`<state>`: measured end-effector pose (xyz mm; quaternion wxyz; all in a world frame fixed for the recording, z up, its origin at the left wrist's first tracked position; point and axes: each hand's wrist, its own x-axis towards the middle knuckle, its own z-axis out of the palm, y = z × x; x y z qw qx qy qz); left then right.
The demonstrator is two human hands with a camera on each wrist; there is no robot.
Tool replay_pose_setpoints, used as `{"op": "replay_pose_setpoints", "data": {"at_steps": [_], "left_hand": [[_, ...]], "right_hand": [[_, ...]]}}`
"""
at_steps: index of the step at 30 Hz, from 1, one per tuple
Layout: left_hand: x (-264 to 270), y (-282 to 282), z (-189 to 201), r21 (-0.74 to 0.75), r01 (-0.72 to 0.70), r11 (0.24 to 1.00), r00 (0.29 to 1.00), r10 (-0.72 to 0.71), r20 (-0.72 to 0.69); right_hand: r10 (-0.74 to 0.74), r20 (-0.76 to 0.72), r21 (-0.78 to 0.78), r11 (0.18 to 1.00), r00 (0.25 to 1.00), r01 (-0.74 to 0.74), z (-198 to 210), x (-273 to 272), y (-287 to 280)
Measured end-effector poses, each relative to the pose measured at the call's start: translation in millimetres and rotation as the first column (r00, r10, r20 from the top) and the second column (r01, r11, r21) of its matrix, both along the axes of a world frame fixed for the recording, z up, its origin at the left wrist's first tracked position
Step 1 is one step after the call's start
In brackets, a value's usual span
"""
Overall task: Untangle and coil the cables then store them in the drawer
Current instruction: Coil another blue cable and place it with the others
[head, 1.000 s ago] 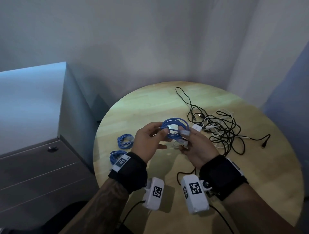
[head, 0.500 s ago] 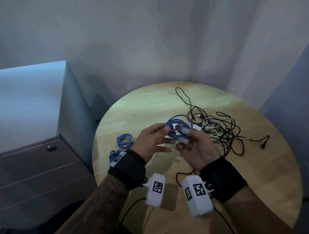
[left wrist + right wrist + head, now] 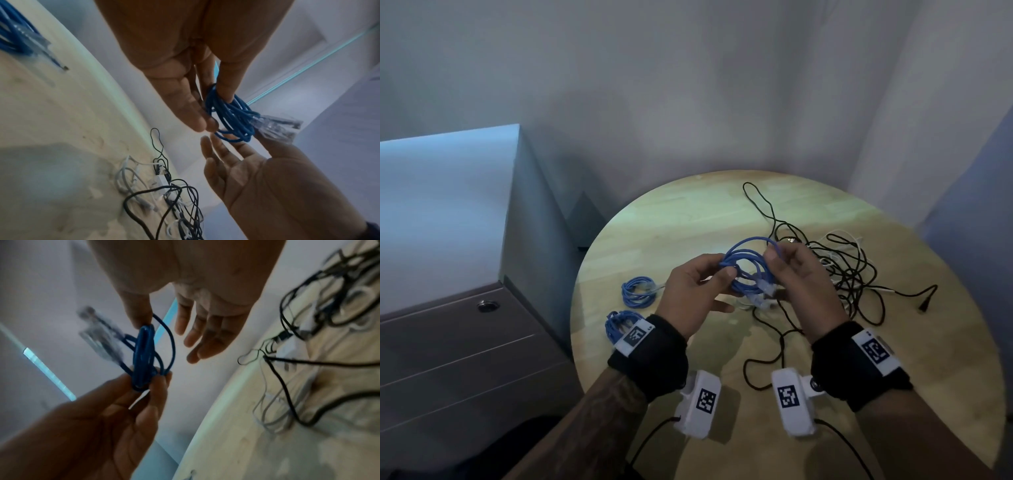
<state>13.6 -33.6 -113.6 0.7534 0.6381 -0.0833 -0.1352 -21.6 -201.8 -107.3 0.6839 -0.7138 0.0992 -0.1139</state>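
A thin blue cable (image 3: 744, 265), wound into a small coil, hangs above the round wooden table (image 3: 671, 222). My left hand (image 3: 724, 269) pinches the coil's left side between thumb and fingers. At the coil's upper right, my right hand (image 3: 774, 255) pinches a loose loop. The cable's clear plugs (image 3: 765, 291) dangle below. In the left wrist view the coil (image 3: 228, 113) sits at my left fingertips. In the right wrist view my thumb (image 3: 139, 314) meets the coil (image 3: 144, 353). Two coiled blue cables (image 3: 637, 291) (image 3: 616, 323) lie at the table's left. The grey drawer unit (image 3: 465, 359) stands shut to the left.
A tangle of black and white cables (image 3: 842, 270) lies on the table behind and right of my hands, with one black lead (image 3: 763, 359) trailing toward me. A round lock (image 3: 488, 305) sits on the top drawer front. Walls close in behind the table.
Both hands have lifted the blue coil slightly. My right hand has turned over from palm-up under the plugs to pinching a loop at the coil's top right.
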Motion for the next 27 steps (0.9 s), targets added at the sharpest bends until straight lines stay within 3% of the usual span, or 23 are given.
{"op": "replay_pose_setpoints", "data": {"at_steps": [4, 8, 11, 14, 18, 21, 24, 27], "left_hand": [[0, 0, 0, -0.03, -0.049, 0.998, 0.999, 0.049, -0.002], [0, 2, 1, -0.101, -0.054, 0.993, 0.998, 0.05, -0.05], [1, 3, -2, -0.096, -0.062, 0.993, 0.997, 0.057, -0.05], [1, 4, -1, -0.09, -0.03, 0.996, 0.998, 0.025, -0.054], [6, 8, 1, 0.056, 0.034, 0.998, 0.998, -0.031, -0.05], [9, 14, 3, 0.035, 0.128, 0.991, 0.979, -0.121, -0.161], [10, 18, 2, 0.029, 0.175, 0.984, 0.975, -0.169, -0.146], [8, 13, -2, 0.049, 0.11, 0.993, 0.99, -0.105, -0.094]], "right_hand": [[-0.036, 0.19, -0.165, 0.984, 0.981, 0.068, 3, -1, 2], [0.076, 0.184, -0.368, 0.93, 0.98, -0.003, 2, -7, 4], [0.149, 0.1, -0.243, 0.963, 0.984, -0.121, 0, -9, 11], [0.111, 0.113, -0.183, 0.979, 0.987, -0.089, 2, -10, 13], [0.081, 0.11, -0.21, 0.976, 0.991, -0.057, 2, -9, 11], [0.136, 0.083, -0.258, 0.96, 0.987, -0.11, 3, -7, 8], [0.118, -0.003, -0.104, 0.988, 0.993, -0.117, 3, -5, 3], [0.085, -0.106, 0.177, 0.982, 0.991, -0.065, -2, -2, 8]]}}
